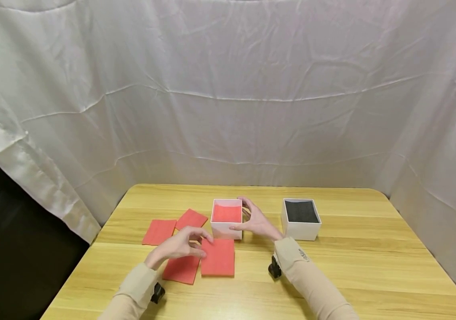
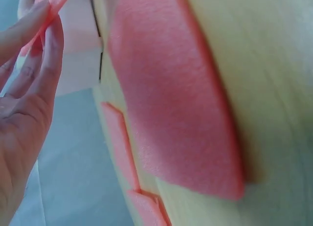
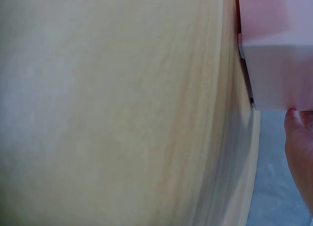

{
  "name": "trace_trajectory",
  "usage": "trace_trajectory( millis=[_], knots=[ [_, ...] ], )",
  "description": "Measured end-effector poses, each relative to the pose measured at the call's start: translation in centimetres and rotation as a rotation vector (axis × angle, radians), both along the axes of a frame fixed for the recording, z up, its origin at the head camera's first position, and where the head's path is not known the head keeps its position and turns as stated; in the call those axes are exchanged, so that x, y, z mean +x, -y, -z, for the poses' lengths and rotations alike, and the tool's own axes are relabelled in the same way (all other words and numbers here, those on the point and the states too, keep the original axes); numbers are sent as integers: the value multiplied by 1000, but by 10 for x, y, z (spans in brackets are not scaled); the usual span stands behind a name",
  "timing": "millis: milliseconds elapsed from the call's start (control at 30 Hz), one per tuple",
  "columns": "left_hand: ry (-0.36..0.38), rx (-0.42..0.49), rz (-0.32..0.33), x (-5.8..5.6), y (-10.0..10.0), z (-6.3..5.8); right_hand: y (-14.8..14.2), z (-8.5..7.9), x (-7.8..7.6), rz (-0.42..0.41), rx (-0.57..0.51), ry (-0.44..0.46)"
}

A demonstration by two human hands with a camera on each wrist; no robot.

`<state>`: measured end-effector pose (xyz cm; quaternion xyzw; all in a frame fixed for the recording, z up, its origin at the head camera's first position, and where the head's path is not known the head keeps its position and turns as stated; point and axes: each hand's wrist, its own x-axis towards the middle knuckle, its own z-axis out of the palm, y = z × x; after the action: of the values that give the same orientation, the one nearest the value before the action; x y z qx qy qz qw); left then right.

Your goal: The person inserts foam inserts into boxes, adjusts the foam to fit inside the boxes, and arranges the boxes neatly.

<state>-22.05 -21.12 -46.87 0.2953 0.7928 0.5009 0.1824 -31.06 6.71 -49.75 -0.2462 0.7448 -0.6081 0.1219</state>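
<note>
My left hand (image 1: pixel 180 243) pinches a red felt-like square (image 1: pixel 218 260) by its left edge, in front of a white open-topped box (image 1: pixel 222 231). In the left wrist view, thumb and fingers hold that square near the top left. The box contains red material (image 1: pixel 227 214) of the same colour. My right hand (image 1: pixel 258 222) grips the box's right side, thumb at the front and fingers towards the back. From the right wrist, only part of the box (image 3: pixel 279 74) and of the hand shows. Below the left hand lies another red square (image 1: pixel 182 270), partly covered by it.
Two more red squares (image 1: pixel 159 232) (image 1: pixel 191 219) lie on the wooden table (image 1: pixel 372 266) left of the box. To the right stands a second white box (image 1: pixel 302 231) holding black material (image 1: pixel 301 212). A pale curtain (image 1: pixel 228 124) hangs behind the table.
</note>
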Motion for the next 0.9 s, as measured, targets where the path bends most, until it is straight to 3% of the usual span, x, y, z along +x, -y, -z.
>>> trace_trajectory(
  millis=[300,633,900],
  knots=[
    [-71,37,-31,-5,13,-10,0,0,1,7,8,29],
    [-64,154,-164,-9,17,-18,0,0,1,14,17,44],
    [-74,199,-256,-15,7,-23,-1,1,0,-7,5,13]
  ],
)
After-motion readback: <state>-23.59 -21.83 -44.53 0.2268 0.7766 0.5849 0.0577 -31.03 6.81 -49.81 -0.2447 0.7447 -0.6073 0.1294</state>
